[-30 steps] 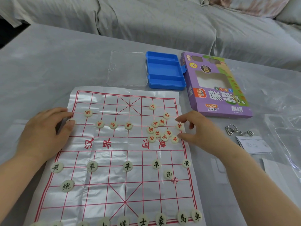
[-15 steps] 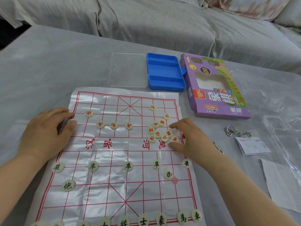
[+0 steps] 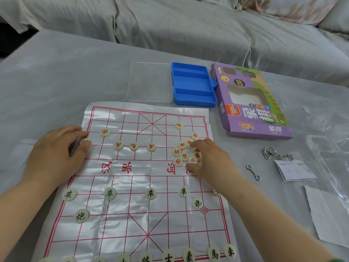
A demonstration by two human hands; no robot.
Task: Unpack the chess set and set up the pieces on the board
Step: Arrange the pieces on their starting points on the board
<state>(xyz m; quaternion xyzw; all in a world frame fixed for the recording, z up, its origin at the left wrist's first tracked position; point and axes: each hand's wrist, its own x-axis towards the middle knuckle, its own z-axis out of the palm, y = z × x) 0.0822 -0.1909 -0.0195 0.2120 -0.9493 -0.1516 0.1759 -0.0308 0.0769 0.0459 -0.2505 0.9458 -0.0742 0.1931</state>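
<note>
The left hand (image 3: 56, 154) lies at the left edge of the board (image 3: 132, 214). Its fingers are loosely bent, and its thumb and forefinger are closed round one red-lettered piece (image 3: 86, 141) sitting right on the border line. The right hand (image 3: 213, 161) is arched over the heap of red pieces (image 3: 177, 152) on the far right part of the board. Its fingertips rest down among them and its thumb is tucked in on the near side of the heap (I can't tell whether it has one pinched or is only touching).

Between the hands, four more red pieces (image 3: 134, 146) sit spaced out along the grid, apart from either hand. Two others (image 3: 179, 125) stand just beyond the heap. On the near half the black-lettered pieces (image 3: 150, 193) are laid out. Some form a row across the board, two sit a line nearer, and a back row (image 3: 168, 258) runs along the bottom edge.

The pieces are small cream discs, smooth and rounded. The board is a thin glossy sheet, creased from folding, printed with red lines and characters. It lies flat on the desk (image 3: 56, 82), which is covered in a grey cloth.

Beyond the board is a blue plastic tray (image 3: 194, 86) with three long compartments. Its clear lid (image 3: 150, 82) lies open flat on its left. A purple cardboard box (image 3: 253, 103) with a cut-out window lies against the tray's right side. Further right there are some bent metal rings (image 3: 270, 153) and a paper slip (image 3: 294, 170).
</note>
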